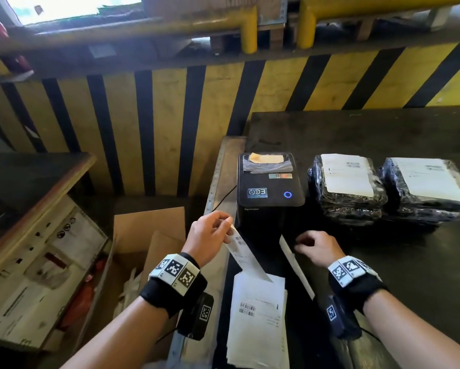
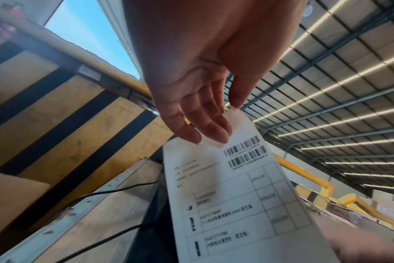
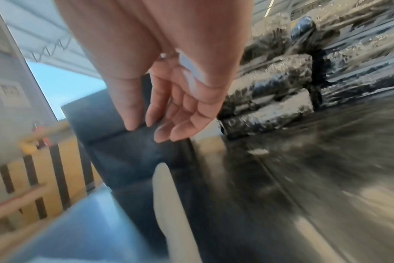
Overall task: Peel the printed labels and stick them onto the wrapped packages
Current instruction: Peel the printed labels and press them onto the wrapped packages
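Pinching a printed label (image 1: 243,253) just left of the printer (image 1: 270,187), the left hand (image 1: 210,235) is lifting it clear for sticking; right hand (image 1: 318,249), grip loosely curled, is holding nothing

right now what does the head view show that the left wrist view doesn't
Only the head view shows the black label printer, two stacks of wrapped packages already labelled on top, the pile of printed sheets, and the right hand beside a white strip. Only the left wrist view shows the label's barcodes and table print, plus the roof. Both show the left hand pinching the printed label.
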The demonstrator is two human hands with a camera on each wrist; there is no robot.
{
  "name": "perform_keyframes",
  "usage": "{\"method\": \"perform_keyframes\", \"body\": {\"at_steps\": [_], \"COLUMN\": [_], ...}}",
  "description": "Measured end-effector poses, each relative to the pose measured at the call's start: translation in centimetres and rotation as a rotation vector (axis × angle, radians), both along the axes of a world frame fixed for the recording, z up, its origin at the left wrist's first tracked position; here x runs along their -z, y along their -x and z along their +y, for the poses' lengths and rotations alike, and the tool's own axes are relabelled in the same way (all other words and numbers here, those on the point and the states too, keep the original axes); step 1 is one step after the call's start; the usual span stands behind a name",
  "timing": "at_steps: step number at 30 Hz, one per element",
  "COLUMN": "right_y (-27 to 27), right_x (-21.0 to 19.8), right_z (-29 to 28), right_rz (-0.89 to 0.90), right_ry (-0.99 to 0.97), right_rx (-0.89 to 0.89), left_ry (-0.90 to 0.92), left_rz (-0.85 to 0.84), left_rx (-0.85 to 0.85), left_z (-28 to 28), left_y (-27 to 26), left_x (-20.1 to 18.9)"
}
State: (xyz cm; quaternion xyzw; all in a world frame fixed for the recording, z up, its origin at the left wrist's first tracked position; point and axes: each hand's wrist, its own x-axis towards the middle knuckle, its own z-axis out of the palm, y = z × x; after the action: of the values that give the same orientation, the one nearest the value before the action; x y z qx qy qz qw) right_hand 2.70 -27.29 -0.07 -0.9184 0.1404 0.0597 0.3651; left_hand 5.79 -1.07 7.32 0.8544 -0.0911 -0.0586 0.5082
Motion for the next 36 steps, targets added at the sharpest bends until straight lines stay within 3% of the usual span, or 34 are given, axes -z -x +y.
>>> {"method": "perform_keyframes", "body": {"at_steps": [4, 8, 18, 23, 27, 31, 36], "right_y": [1.0, 2.5, 5.9, 7.4, 8.1, 8.1, 7.1], "right_x": [-5.9, -9.6, -11.0, -11.9, -13.1, -14.4, -14.1], "right_z": [2.6, 4.9, 2.8, 0.2, -3.0, -5.9, -10.6], "right_rz": [-0.222, -0.364, -0.453, -0.446, -0.489, -0.48, -0.49], "right_ry": [-0.173, -0.113, 0.008, 0.08, -0.07, -0.396, -0.43], "right_rx": [-0.105, -0.22, -0.044, 0.022, 0.215, 0.269, 0.29], "left_ry": [0.019, 0.001, 0.085, 0.277, 0.169, 0.125, 0.149], "left_rz": [-0.026, -0.12, -0.092, -0.022, 0.034, 0.098, 0.061], "left_rx": [0.057, 0.098, 0.23, 0.21, 0.219, 0.356, 0.379], "left_z": [-1.7, -3.7, -7.6, -8.9, -10.0, -12.5, -16.4], "left_y": [-0.4, -0.6, 0.1, -0.8, -1.4, -0.4, -0.8], "left_x": [-1.6, -3.3, -4.3, -4.8, -4.0, -3.5, -4.1]}}
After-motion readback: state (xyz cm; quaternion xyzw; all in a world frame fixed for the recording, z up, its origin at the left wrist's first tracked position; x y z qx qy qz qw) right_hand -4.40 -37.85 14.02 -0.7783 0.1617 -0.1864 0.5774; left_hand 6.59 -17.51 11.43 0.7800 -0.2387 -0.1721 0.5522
